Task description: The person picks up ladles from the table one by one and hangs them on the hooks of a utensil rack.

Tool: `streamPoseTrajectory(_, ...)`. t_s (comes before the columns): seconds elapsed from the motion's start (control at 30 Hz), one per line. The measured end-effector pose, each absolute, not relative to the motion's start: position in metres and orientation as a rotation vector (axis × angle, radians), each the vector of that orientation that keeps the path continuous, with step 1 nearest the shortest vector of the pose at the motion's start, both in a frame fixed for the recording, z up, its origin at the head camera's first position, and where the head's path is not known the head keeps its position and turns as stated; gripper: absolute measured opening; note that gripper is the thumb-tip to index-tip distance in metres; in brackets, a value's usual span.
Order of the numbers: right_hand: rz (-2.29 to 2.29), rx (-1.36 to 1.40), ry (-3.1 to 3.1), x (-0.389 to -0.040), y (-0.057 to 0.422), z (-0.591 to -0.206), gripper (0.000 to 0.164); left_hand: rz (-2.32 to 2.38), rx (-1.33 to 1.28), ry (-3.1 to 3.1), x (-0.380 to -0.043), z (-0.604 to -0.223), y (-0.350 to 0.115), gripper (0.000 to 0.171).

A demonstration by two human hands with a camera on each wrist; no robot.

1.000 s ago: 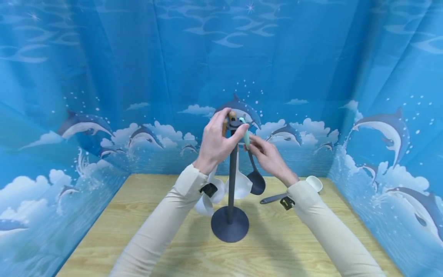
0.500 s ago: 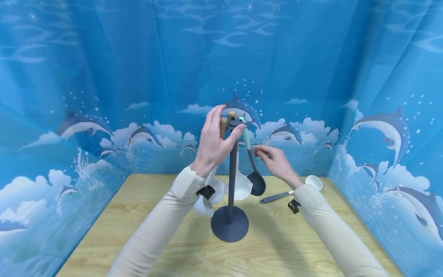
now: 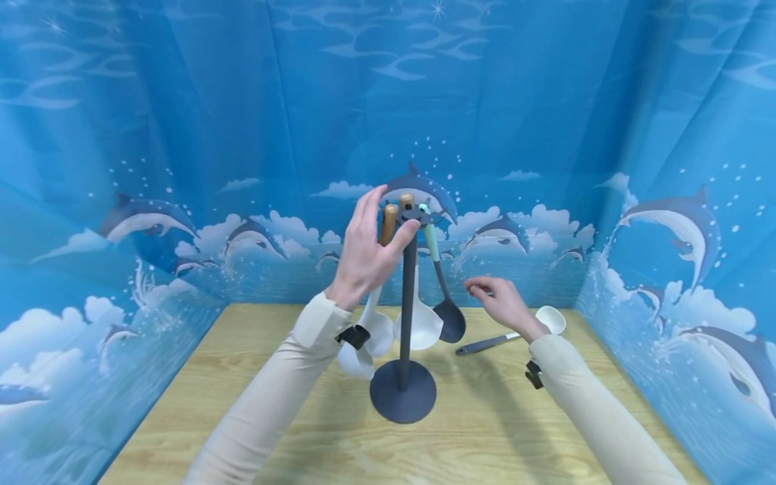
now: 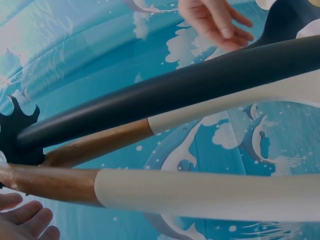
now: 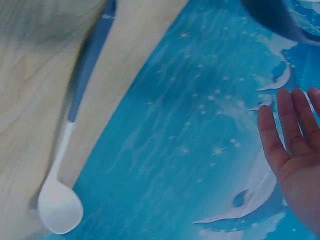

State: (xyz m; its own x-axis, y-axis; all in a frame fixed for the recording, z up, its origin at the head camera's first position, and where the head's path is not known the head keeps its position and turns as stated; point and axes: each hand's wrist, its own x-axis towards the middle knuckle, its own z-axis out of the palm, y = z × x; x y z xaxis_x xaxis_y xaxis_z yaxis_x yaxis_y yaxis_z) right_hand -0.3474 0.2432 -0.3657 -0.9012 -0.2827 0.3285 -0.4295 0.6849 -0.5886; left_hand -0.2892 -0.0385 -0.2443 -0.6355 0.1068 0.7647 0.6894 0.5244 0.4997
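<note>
A dark utensil stand (image 3: 407,303) with a round base rises from the table. From its hooked top hang a black ladle (image 3: 450,321) with a mint-green handle, white utensils with wooden handles (image 3: 389,224), and a white ladle bowl (image 3: 356,362) at the left. My left hand (image 3: 366,259) is beside the stand's top, fingers extended and thumb near the hooks; whether it touches is unclear. In the left wrist view, its fingers (image 4: 30,220) lie apart from the nearest wooden handle. My right hand (image 3: 502,301) hovers, holding nothing, right of the black ladle.
A white spoon (image 5: 60,207) with a grey handle lies on the wooden table (image 3: 254,404), at the right rear in the head view. Blue dolphin-print curtains (image 3: 182,135) enclose the table at the back and both sides.
My right hand has let go of the black ladle's mint-green handle and moved right and down. The ladle hangs from the stand. My left hand has shifted slightly left.
</note>
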Motion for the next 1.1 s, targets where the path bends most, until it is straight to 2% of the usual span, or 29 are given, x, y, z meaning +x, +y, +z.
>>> streamPoseTrajectory(0.2, 0.937, 0.565, -2.755, -0.353, 0.255, -0.386, 0.026, -1.074, -0.649, -2.081, -0.29, -0.247, -0.041, 0.094)
streamPoseTrajectory(0.47, 0.846, 0.633, -2.838, -0.364, 0.272, -0.412, 0.022, -1.061, -0.642, -2.091, -0.29, -0.251, -0.045, 0.095)
streamPoseTrajectory(0.9, 0.781, 0.551, -2.998, -0.362, 0.306, -0.441, 0.024, -1.077, -0.629, -2.097, -0.29, -0.259, -0.051, 0.097)
streamPoseTrajectory(1.1, 0.677, 0.486, -3.026, -0.365, 0.318, -0.452, 0.031, -1.084, -0.623, -2.092, -0.292, -0.261, -0.051, 0.097)
